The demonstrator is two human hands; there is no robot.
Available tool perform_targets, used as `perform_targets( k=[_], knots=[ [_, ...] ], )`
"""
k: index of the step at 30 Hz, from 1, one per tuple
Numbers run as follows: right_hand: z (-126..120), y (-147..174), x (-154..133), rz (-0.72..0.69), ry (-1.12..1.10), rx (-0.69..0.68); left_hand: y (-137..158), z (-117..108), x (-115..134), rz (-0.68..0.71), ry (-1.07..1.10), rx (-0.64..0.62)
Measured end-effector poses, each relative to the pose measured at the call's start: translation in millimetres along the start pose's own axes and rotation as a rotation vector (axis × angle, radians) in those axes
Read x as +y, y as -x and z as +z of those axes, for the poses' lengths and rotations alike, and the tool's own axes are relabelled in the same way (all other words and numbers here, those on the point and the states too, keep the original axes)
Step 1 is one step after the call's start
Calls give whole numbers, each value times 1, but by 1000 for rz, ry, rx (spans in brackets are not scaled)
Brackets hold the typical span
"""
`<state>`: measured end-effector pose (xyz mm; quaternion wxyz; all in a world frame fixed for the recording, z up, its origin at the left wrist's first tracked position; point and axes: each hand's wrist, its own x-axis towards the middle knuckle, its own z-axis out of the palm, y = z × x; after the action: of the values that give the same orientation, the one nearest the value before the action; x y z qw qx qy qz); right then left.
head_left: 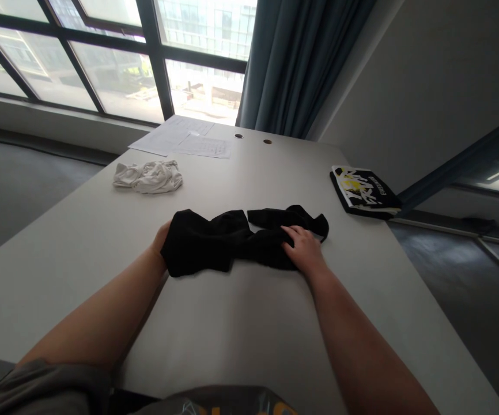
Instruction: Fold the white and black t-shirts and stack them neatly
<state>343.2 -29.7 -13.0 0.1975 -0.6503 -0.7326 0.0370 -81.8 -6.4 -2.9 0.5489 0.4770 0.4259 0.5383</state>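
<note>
A black cloth garment (pixel 206 242) lies crumpled across the middle of the white table, its kind not clear from its shape. At its left end, my left hand (pixel 162 237) reaches in under or inside the fabric, so its fingers are hidden. Over the right part of the garment is my right hand (pixel 305 248), gripping the cloth between thumb and fingers. A loose, narrower strip of the same black fabric curls past the fingers of this hand.
A crumpled white cloth (pixel 150 176) rests at the table's (pixel 241 328) left. Printed papers (pixel 201 145) lie at the far edge near two cable holes. A black book (pixel 364 190) with white and yellow lettering sits at the right edge. Behind are windows and a blue curtain (pixel 293 69).
</note>
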Motion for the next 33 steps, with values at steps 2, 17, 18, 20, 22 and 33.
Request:
perform_targets(
  k=[2, 17, 18, 20, 22, 33],
  knots=[
    [0, 0, 7, 119, 60, 82, -4, -1, 3, -20, 87, 44],
    [-14, -2, -2, -61, -27, 286, -3, 25, -2, 12, -412, -228],
    [-14, -1, -6, -123, -73, 226, -2, 26, -1, 31, -514, -296],
    [-13, 0, -11, -232, -166, 93, 0, 28, 3, 99, -674, -422],
    [-10, 1, -13, -306, -227, -34, 2, 30, 7, 186, -791, -509],
    [2, -4, 7, 72, 5, 26, 9, 40, 13, 401, -986, -753]
  ],
)
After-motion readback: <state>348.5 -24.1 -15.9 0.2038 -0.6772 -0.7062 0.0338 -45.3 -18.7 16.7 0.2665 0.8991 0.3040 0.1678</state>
